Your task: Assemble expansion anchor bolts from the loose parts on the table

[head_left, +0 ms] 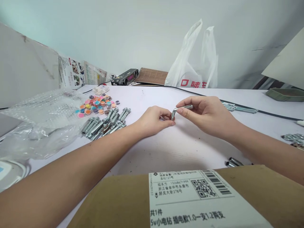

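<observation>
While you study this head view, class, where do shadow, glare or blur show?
Head view: soft shadow on the tabletop below the left hand and right hand. Head view: glints on the metal bolts and clear plastic. Head view: lowest print on the label looks slightly soft.

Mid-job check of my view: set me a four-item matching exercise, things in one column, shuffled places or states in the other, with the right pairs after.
Things
1. Colourful discs
2. White plastic bag
3. Cardboard box
4. Right hand

Places or states
A. Pinching a metal piece
B. At the back, with red lettering
C. In a cluster beside the metal bolts
D. Nearest the camera, bearing a printed label

Pairs: 1-C, 2-B, 3-D, 4-A
</observation>
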`<move>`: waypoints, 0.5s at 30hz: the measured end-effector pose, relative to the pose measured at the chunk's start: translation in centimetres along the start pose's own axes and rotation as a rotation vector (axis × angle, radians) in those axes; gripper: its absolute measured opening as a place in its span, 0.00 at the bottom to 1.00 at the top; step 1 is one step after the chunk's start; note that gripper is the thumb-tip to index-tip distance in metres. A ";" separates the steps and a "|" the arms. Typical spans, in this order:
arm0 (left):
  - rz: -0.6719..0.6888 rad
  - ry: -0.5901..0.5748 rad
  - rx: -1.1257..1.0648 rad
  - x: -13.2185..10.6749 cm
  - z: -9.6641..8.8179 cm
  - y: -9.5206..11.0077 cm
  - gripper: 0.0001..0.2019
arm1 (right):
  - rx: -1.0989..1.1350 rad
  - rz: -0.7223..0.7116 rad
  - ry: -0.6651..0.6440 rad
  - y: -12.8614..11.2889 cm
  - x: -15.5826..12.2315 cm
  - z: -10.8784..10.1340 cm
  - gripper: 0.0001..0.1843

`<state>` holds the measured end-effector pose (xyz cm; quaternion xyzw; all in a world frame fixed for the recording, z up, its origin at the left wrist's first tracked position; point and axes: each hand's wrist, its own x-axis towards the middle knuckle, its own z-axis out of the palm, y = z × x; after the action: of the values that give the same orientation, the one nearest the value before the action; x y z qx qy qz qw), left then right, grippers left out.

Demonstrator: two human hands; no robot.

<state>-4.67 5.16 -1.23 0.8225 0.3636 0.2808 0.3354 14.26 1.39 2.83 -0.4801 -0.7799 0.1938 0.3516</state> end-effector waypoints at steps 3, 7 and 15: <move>0.000 0.005 0.000 0.0 0.1 0.2 0.08 | 0.011 -0.063 0.007 -0.1 0.2 -0.2 0.07; 0.001 0.040 0.030 0.0 0.4 0.4 0.08 | 0.021 -0.066 -0.097 -0.4 0.2 -0.3 0.09; 0.021 0.024 0.016 0.1 0.5 0.5 0.07 | 0.060 -0.004 -0.222 0.5 0.3 0.1 0.13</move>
<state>-4.04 4.80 -1.13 0.8254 0.3614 0.2911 0.3214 14.38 1.89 2.53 -0.4436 -0.8089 0.2683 0.2774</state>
